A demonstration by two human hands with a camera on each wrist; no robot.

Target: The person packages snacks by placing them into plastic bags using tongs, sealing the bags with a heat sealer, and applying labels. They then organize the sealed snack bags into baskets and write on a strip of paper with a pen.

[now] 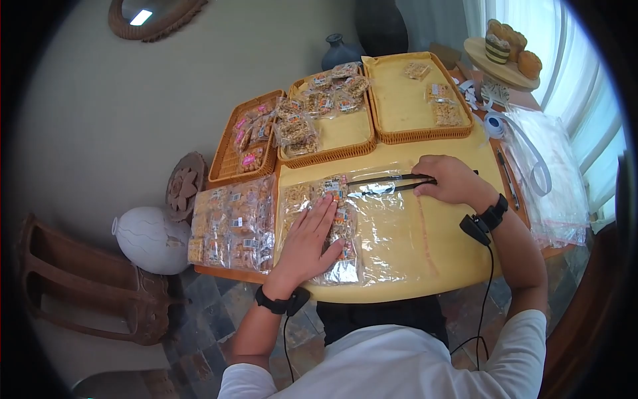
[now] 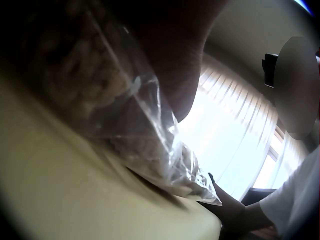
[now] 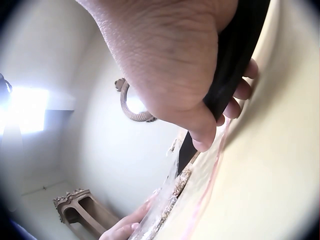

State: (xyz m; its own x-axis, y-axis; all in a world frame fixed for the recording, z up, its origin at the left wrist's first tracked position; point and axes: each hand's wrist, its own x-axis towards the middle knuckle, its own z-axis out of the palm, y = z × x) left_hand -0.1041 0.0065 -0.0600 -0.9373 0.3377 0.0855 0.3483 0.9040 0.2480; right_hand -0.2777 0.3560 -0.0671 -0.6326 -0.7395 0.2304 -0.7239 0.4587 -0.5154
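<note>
A large clear plastic bag (image 1: 389, 233) lies flat on the yellow-covered table. Inside its left part are rows of wrapped nut-and-grain snack squares (image 1: 296, 196). My left hand (image 1: 309, 243) rests on these with fingers extended, pressing the film; from the left wrist view, the crinkled bag edge (image 2: 172, 155) shows close beside the palm. My right hand (image 1: 452, 179) grips a pair of black tongs (image 1: 399, 178), whose two arms reach left over the bag to a snack packet at the top of the rows. In the right wrist view the thumb lies along the black tongs (image 3: 227, 75).
A filled bag of snacks (image 1: 232, 223) lies at the left edge. Behind stand three wicker trays: a small one (image 1: 222, 156), a middle one (image 1: 352, 136) and a right one (image 1: 425, 133), each with packets. Empty clear bags (image 1: 545, 166), a ribbon roll (image 1: 495, 125) and a pen (image 1: 508, 176) lie right.
</note>
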